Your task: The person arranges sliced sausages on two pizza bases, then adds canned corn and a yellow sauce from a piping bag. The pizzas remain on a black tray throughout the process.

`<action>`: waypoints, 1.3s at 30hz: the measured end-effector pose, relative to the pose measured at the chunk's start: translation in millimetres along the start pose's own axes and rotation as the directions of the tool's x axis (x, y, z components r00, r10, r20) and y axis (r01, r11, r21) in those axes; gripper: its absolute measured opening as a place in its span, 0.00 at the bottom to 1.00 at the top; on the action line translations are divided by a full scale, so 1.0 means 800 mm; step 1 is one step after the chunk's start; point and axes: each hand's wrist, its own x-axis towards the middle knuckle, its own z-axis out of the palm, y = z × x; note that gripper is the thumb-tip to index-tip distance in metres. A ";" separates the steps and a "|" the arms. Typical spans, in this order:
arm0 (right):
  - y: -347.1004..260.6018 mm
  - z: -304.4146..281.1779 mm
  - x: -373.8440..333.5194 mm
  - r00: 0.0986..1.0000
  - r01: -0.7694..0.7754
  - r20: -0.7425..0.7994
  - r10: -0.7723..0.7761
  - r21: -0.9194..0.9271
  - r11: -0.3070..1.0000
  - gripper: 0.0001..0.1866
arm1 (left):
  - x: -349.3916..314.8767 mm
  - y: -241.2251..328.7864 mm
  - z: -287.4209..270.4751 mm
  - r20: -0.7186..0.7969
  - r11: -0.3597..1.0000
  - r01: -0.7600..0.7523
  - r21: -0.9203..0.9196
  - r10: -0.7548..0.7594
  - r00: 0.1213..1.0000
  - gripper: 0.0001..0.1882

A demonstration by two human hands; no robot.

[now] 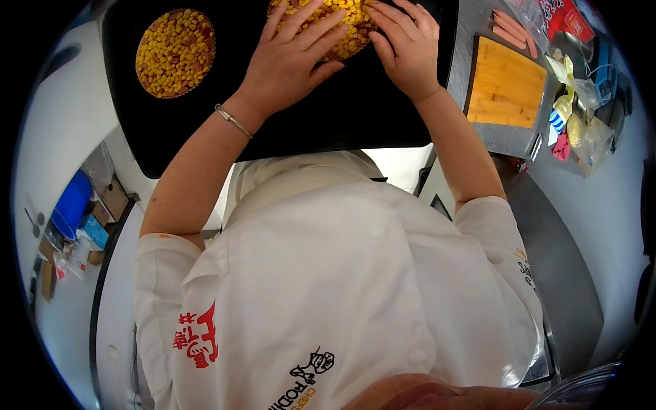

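The left hand (290, 65) lay over the left part of a round, scalloped-edged base topped with yellow corn kernels and pinkish pieces (352, 34), which sat at the far side of a broad black tray (321, 116). Its fingers were extended and loosely parted, thumb well out, with nothing visibly held. The right hand (408, 58) was at the base's right rim, fingers half bent and thumb apart from them; whether its tips gripped any topping could not be told.

For settling the topping, light and even pressure from both hands appeared advisable, with the fingertips kept inside the scalloped rim so that kernels were not pushed over it. Turning or lifting the base risked shedding loose pieces.

Bare tray separated this base from a second corn-topped round (175, 53) on the left, and a wide bare strip ran along the near edge. Both forearms crossed that edge. Beyond the tray's right edge, a rectangular wooden board (507, 82) limited sideways clearance. The base's far rim lay outside the view.
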 end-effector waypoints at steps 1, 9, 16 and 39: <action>-0.002 0.000 0.002 1.000 -0.002 0.005 0.002 -0.006 1.000 0.19 | -0.002 0.001 -0.001 -0.005 1.000 0.009 0.005 -0.009 1.000 0.29; -0.005 0.008 0.000 0.997 -0.019 0.072 0.019 0.007 1.000 0.26 | -0.068 -0.032 0.029 -0.208 0.986 0.147 0.075 -0.129 0.969 0.29; -0.003 0.015 0.014 0.992 0.000 0.127 0.003 -0.025 1.000 0.30 | -0.079 -0.022 0.032 -0.190 0.989 0.140 0.055 -0.127 0.974 0.29; -0.063 0.044 0.023 0.970 0.137 0.186 -0.154 0.098 0.986 0.33 | -0.090 -0.025 0.034 -0.211 0.978 0.195 0.077 -0.175 0.962 0.29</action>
